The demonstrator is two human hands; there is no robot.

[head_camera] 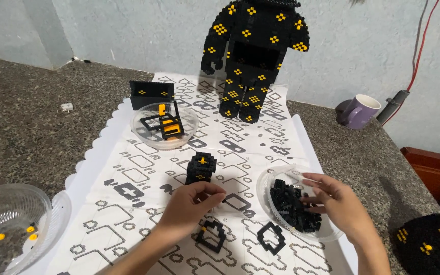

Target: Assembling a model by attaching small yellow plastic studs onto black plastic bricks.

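1. Hands: left hand (192, 203) pinched shut on small black brick, on patterned mat (143, 203).
2. Right hand (334, 201) fingers spread loose, dipped in clear bowl (268, 179) of black bricks (291, 209), grip unclear.
3. Black-yellow block (200, 168) just above left hand; ring pieces (271, 238) below.

Tall brick-built figure (253, 56): black w/ yellow dot clusters all over. Small brick-built cube piece (200, 168): black, one yellow-orange mark on top. Clear round plastic bowl of loose bricks (281, 179): contents all black. Two flat brick-built ring frames (271, 238): black. Clear round plastic dish at back (143, 133): holds black frame parts + orange-yellow block. Rectangular brick-built box (151, 93): black w/ small yellow spots. White paper sheet w/ scalloped edge (133, 203): printed w/ black & grey outline shapes. Speckled stone desk (31, 127): grey-brown, mottled. Clear plastic bowl at left edge (14, 201): few yellow bits inside. Ceramic mug (358, 111): purple, white inside. Wall (128, 30): pale blue-grey. Thin cable (422, 46): red.
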